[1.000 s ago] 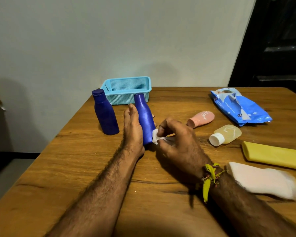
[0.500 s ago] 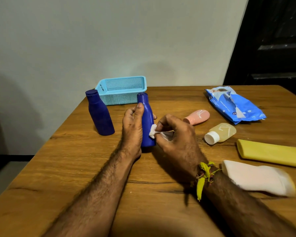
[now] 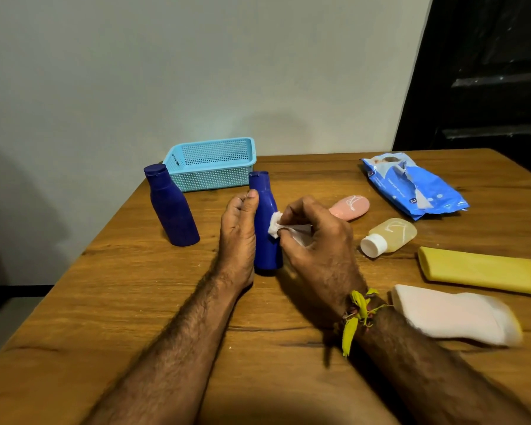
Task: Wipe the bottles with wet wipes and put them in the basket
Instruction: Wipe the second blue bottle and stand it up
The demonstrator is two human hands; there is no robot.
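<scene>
Upright, the blue bottle (image 3: 265, 228) is gripped by the left hand (image 3: 238, 237) while right-hand fingers (image 3: 292, 210) pinch a wipe (image 3: 275, 224) against it.

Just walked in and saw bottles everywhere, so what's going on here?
A person is cleaning bottles at a wooden table. The left hand grips an upright blue bottle while the right hand pinches a white wet wipe against it. The blue basket holds nothing visible yet.

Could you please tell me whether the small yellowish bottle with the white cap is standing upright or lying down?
Lying down: the yellowish bottle rests on its side on the table, its white cap pointing toward the person.
</scene>
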